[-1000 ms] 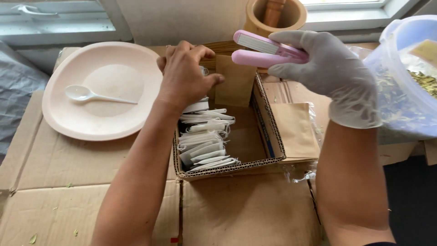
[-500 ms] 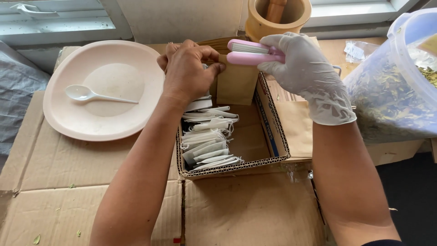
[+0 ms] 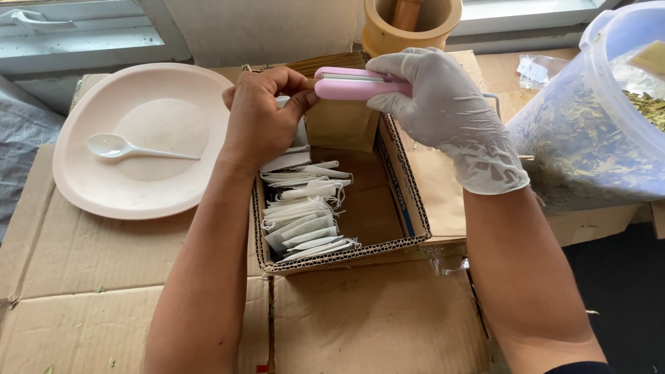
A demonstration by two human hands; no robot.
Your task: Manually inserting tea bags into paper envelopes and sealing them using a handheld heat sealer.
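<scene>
My right hand, in a white glove, grips a pink hand-held sealer and holds it level above the far end of a small open cardboard box. My bare left hand pinches a small white tea bag at the sealer's tip; most of the bag is hidden behind the fingers. Below, several flat white tea bags with strings stand in a row along the box's left side.
A pale pink plate with a white plastic spoon lies at the left. A clear plastic tub of dried leaves stands at the right. A tan mortar with a pestle is behind. Flattened cardboard covers the surface.
The sealer in my right hand has moved left and down until its tip meets my left hand's fingers. The left hand has stayed over the box.
</scene>
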